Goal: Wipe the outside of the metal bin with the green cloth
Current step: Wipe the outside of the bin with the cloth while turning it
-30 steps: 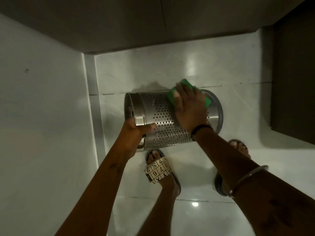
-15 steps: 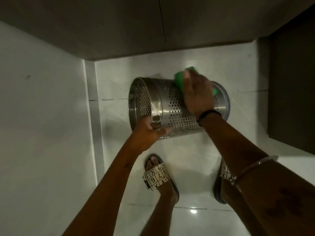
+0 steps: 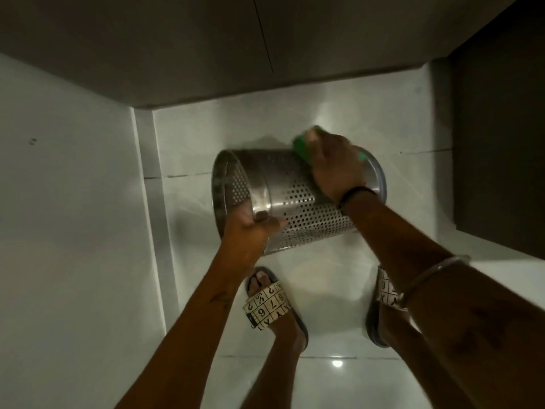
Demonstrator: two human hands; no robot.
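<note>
metal bin: perforated, tipped sideways, held up | green cloth: pressed on wall

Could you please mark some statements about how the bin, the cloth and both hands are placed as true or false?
1. The metal bin is held on its side, open end to the left. True.
2. The left hand holds the green cloth. False: its grip is on the bin's rim.
3. The right hand presses the cloth on the bin's outside. True.
4. The bin's wall is solid. False: it is perforated.
5. Both feet are bare. False: they wear patterned sandals.
</note>
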